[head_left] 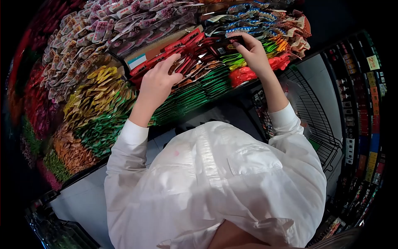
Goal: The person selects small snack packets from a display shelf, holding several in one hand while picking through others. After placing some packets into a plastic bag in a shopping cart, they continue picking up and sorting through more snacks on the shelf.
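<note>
My right hand (pixel 253 53) pinches a dark snack packet (pixel 226 47) between thumb and fingers, above the rows at the middle of the display. My left hand (pixel 159 79) reaches over the red packets (pixel 190 40) with its fingers apart and nothing visibly held. Its fingertips are close to those packets; whether they touch cannot be made out. Just below both hands stand rows of green packets (pixel 201 89). Beside my right hand are yellow-green packets (pixel 234 61) and bright red packets (pixel 243 75).
Yellow packets (pixel 93 85) and white-and-purple packets (pixel 101 31) fill the display's left side. A cardboard box edge (pixel 159 42) rises behind the red packets. At the right stand a wire shopping cart (pixel 309 97) and a stocked shelf (pixel 362 112).
</note>
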Action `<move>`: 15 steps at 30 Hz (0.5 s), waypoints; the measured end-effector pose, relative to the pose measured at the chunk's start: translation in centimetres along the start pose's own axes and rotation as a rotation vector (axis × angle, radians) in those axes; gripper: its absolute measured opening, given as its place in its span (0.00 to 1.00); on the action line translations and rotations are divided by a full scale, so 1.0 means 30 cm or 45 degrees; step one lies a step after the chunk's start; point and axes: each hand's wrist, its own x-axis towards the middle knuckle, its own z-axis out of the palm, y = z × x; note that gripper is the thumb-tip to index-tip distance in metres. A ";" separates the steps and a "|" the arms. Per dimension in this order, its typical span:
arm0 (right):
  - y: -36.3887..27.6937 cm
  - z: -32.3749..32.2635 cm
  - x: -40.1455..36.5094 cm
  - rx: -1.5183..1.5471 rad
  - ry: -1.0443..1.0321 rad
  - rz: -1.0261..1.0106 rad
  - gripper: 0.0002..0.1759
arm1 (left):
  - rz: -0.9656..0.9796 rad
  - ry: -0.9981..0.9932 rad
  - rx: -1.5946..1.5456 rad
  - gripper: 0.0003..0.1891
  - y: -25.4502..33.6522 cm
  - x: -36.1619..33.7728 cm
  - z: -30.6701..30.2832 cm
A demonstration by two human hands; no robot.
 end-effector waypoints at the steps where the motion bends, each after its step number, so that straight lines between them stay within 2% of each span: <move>1: -0.002 -0.004 0.001 0.054 -0.001 0.021 0.11 | -0.013 -0.009 0.015 0.15 -0.001 0.022 0.015; 3: 0.001 -0.007 -0.002 0.147 -0.001 0.078 0.11 | 0.013 -0.200 0.003 0.12 0.015 0.059 0.054; 4: 0.006 -0.005 -0.001 0.166 -0.010 0.075 0.11 | 0.002 -0.211 0.016 0.12 0.021 0.069 0.071; 6: 0.010 0.003 0.002 0.238 -0.078 0.060 0.11 | -0.169 -0.293 -0.199 0.09 0.022 0.082 0.101; 11: 0.014 0.022 0.008 0.357 -0.171 0.100 0.11 | -0.151 -0.262 -0.209 0.12 0.040 0.094 0.106; 13: 0.006 0.031 0.013 0.359 -0.194 0.097 0.11 | -0.194 -0.374 -0.130 0.16 0.051 0.112 0.107; 15: 0.001 0.041 0.009 0.333 -0.206 0.099 0.11 | -0.237 -0.384 -0.146 0.16 0.055 0.115 0.117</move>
